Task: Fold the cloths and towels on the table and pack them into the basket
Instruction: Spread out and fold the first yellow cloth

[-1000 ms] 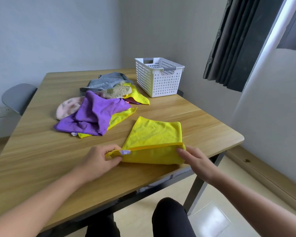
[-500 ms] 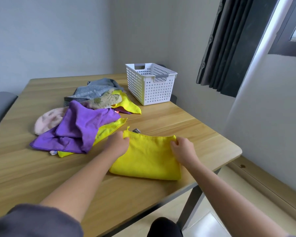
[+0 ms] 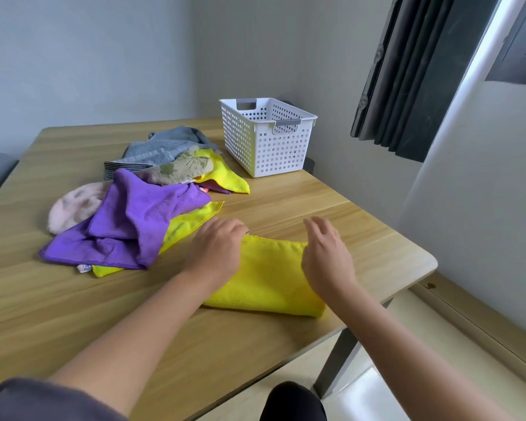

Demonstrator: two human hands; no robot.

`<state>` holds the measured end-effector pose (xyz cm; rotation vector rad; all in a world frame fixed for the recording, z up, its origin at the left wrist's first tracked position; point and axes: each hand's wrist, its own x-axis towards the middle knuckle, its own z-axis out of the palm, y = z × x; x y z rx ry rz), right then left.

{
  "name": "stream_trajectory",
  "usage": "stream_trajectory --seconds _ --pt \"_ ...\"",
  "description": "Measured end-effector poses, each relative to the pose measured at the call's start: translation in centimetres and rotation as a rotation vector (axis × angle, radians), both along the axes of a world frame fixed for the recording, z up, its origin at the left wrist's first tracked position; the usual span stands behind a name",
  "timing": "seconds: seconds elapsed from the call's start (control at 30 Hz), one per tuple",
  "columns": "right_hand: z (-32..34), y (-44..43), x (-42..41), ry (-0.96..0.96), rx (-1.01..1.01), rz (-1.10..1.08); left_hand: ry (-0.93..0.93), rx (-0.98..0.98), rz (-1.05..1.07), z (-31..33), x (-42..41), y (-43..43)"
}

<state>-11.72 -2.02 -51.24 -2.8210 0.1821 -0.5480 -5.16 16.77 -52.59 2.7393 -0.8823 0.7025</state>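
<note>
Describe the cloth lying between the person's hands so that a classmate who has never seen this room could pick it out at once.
Start at the wooden table and go to its near right corner, where the left hand and right hand flank a yellow cloth. Unlike the crumpled yellow cloths heaped with the purple cloth, it is folded into a flat, neat rectangle.

a light wooden table (image 3: 286, 205) carries a white perforated basket (image 3: 268, 144) near its far right edge. a folded yellow cloth (image 3: 271, 281) lies near the front edge. to its left sprawls a loose heap: a purple cloth (image 3: 134, 220), a pink towel (image 3: 70, 208), a grey towel (image 3: 161, 147) and two unfolded yellow cloths (image 3: 225, 174).
</note>
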Motion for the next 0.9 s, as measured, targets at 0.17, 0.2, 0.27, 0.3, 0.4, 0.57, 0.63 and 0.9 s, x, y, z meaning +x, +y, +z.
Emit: stream_trajectory --seconds 0.17,0.2,0.27,0.3,0.4,0.57,0.63,0.9 --pt "-3.0 3.1 -0.8 0.404 -0.072 0.149 0.522 0.209 0.047 -1.5 -1.3 0.6" --pt "-3.3 3.0 -0.6 0.414 -0.122 0.146 0.53 0.214 0.065 -1.6 -1.3 0.8" --pt "-3.3 2.5 -0.2 0.409 -0.152 0.17 0.525 0.209 0.104 -1.5 -1.5 0.9" --pt "-3.2 2.3 0.1 0.403 -0.157 0.196 0.521 0.204 0.127 -1.6 -1.6 0.8" --pt "-2.5 1.4 1.2 0.408 -0.186 0.311 0.502 0.167 0.212 -1.9 -2.7 0.4" --pt "-1.1 -0.2 2.5 0.414 -0.382 0.414 0.529 0.251 0.296 -1.1 -6.0 1.4" --pt "-0.4 -0.5 2.5 0.349 -0.5 0.361 0.372 0.343 0.324 -0.5 -7.0 2.4" --pt "-1.2 2.6 -2.4 0.37 -0.181 0.379 0.137 0.068 0.03 0.6 -5.6 3.9"
